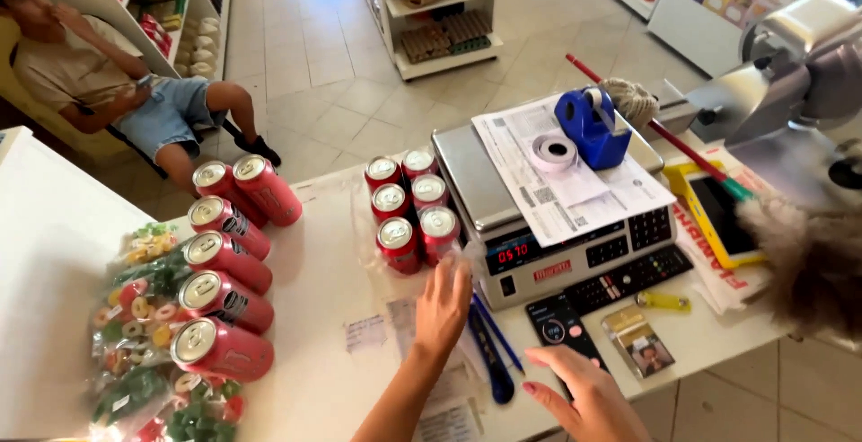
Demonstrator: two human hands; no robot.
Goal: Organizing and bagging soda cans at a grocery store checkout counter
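Cans [409, 204], a wrapped six-pack, stand upright just left of the scale [557, 226]. Left hand [442, 303], fingers together, is reached flat toward them, nothing gripped. Right hand [584, 393], spread loosely, hovers over the phone [561, 327]. Pack could be toppled by a nudge. Open counter [332, 271] lies leftward; near edge is close.
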